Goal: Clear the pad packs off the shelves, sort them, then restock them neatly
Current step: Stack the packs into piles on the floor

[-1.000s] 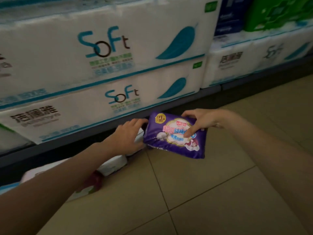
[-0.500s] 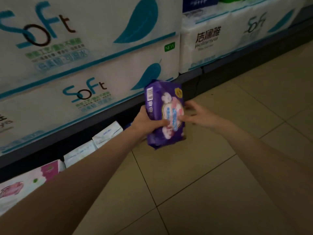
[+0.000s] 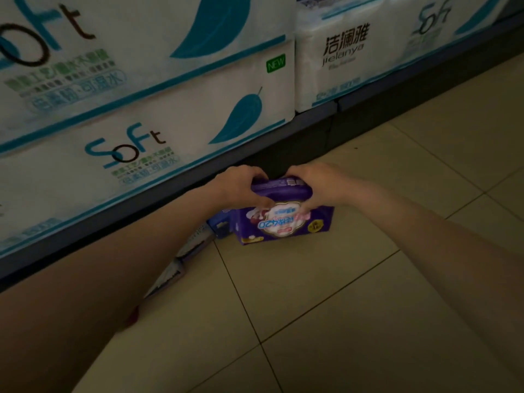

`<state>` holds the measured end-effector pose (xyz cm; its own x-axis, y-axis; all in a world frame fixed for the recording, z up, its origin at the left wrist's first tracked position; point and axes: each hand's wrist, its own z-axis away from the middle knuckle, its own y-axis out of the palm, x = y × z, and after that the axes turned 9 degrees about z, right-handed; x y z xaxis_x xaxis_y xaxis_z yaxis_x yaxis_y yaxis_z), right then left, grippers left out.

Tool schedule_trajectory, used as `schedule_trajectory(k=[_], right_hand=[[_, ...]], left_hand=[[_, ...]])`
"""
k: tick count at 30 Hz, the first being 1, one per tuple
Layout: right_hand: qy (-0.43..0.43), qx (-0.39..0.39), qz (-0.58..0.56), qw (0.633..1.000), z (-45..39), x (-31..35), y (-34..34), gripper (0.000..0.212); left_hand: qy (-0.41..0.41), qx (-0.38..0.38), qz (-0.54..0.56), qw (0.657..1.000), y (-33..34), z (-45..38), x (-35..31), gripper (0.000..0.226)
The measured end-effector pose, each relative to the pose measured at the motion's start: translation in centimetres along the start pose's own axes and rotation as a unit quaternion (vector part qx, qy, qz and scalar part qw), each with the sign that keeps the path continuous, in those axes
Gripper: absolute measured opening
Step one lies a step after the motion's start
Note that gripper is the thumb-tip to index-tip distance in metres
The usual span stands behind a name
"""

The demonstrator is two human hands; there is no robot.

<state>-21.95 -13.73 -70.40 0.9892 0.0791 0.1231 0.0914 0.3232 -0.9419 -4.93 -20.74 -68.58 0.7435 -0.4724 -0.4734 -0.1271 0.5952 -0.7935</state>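
A purple pad pack (image 3: 283, 222) stands on edge on the tiled floor, close against the dark base of the shelf, with its printed face upside down toward me. My left hand (image 3: 241, 188) grips its upper left corner and my right hand (image 3: 314, 185) grips its upper right corner, thumbs on the front face. A blue pack (image 3: 219, 226) sits right behind its left side. White pad packs (image 3: 195, 245) stand in a row to the left along the shelf base, partly hidden by my left forearm.
Big white tissue bales marked "Soft" (image 3: 136, 154) fill the bottom shelf above the packs, with more bales (image 3: 346, 52) to the right. The dark shelf base (image 3: 312, 137) runs diagonally. Beige floor tiles (image 3: 340, 307) spread in front and to the right.
The purple pack was held up in the air and turned between both hands; now it stands on the floor at the end of the row, both hands on its top.
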Motion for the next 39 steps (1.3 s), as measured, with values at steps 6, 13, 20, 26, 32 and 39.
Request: schedule_trajectory(k=[6,13,20,26,32,39], right_hand=[[0.083,0.029,0.071,0.994,-1.2,-3.5,-0.3,0.074],[0.098,0.045,0.077,0.991,-3.2,-4.6,-0.5,0.067],[0.078,-0.087,0.157,0.981,-5.5,-5.3,1.4,0.070],[0.119,-0.080,0.116,0.983,-5.1,-2.7,2.7,0.049],[0.012,-0.260,0.000,0.966,-2.1,2.0,-4.0,0.044],[-0.124,-0.566,0.061,0.813,1.5,11.0,-17.6,0.041]], left_hand=[[-0.016,-0.040,-0.111,0.993,1.7,0.1,2.7,0.039],[-0.042,0.087,-0.224,0.970,4.5,-0.2,5.9,0.049],[-0.023,0.080,-0.240,0.967,4.0,-0.8,6.6,0.039],[0.081,-0.090,-0.246,0.962,1.5,1.7,6.9,0.036],[0.225,-0.250,-0.244,0.910,-3.8,7.1,7.1,0.039],[0.301,-0.420,-0.255,0.817,-15.4,15.2,3.8,0.032]])
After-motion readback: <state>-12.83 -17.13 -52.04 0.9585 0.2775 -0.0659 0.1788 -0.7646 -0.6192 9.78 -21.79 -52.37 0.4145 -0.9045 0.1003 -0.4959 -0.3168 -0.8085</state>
